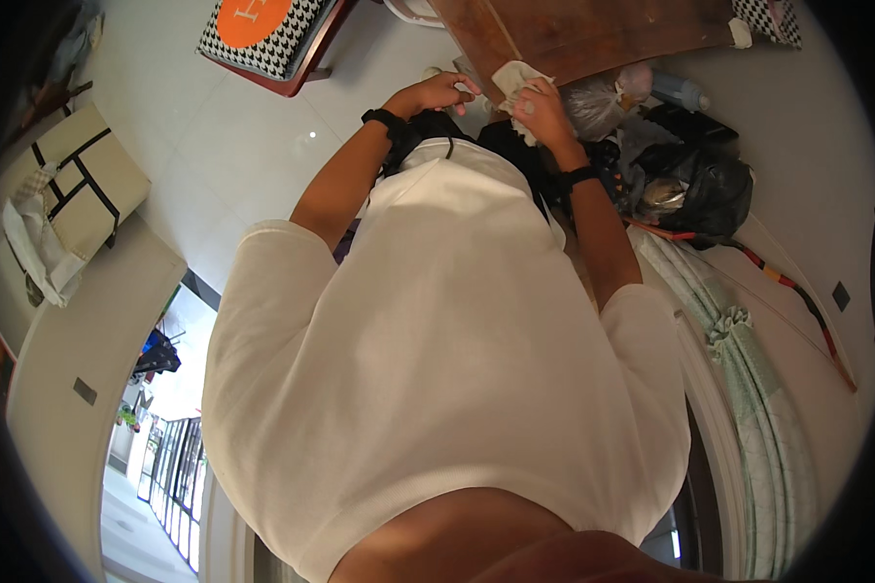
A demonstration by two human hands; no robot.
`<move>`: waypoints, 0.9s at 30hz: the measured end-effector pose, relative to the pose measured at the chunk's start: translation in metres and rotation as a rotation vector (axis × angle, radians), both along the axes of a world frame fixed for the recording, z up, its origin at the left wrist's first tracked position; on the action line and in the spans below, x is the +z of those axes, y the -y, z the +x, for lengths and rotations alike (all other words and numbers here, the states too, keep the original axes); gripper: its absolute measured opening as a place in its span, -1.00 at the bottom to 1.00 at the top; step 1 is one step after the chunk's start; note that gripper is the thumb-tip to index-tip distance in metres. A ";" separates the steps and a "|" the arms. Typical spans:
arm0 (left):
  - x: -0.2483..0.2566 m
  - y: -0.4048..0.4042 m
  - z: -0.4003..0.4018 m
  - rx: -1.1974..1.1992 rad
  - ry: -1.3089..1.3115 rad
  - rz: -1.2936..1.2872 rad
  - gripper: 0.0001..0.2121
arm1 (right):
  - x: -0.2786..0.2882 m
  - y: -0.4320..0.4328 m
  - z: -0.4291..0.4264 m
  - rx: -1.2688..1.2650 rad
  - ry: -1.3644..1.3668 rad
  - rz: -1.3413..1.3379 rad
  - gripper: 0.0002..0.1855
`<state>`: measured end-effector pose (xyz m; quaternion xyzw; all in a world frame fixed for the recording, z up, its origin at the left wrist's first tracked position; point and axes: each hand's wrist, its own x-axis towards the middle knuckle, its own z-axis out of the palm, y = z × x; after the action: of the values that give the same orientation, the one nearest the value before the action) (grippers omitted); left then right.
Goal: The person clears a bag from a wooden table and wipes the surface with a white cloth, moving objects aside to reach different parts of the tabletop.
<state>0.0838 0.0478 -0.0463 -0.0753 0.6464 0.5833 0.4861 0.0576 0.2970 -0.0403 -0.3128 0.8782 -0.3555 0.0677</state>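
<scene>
My right hand (543,113) grips a crumpled off-white cloth (514,75). Part of the cloth lies at the near edge of a brown wooden tabletop (590,40), and its lower end hangs below my fingers. To the left, my left hand (437,93) is in the air in front of my waist, its fingers bent and apart with nothing in them. It is apart from the cloth. Below the tabletop edge, pale objects between my hands are partly hidden and too small to name.
Right of my right hand are a clear plastic bag (594,109), a grey-blue bottle (678,89) and black plastic bags (714,182). A bow (780,277) leans by a tied green curtain (744,364). At upper left stands a wooden seat with a houndstooth cushion (262,55).
</scene>
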 end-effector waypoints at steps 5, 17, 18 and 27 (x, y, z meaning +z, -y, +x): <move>-0.018 0.004 -0.009 0.063 -0.275 -0.105 -0.76 | -0.014 -0.051 -0.019 -0.233 -0.033 0.106 -0.96; 0.005 -0.004 -0.043 0.120 -1.015 -0.911 -0.47 | 0.000 0.053 0.004 -0.055 0.167 0.044 -0.48; 0.006 0.002 -0.042 0.165 -0.982 -0.971 -0.45 | -0.002 0.044 -0.002 -0.080 0.161 0.056 -0.49; -0.038 0.014 -0.043 0.293 -0.154 -0.149 -0.45 | -0.039 -0.123 -0.048 -0.755 0.848 0.053 -0.63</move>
<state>0.0408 0.0338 -0.0846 -0.1594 0.7052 0.6025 0.3380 0.0094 0.4198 -0.0790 0.1947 0.8337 -0.4275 0.2904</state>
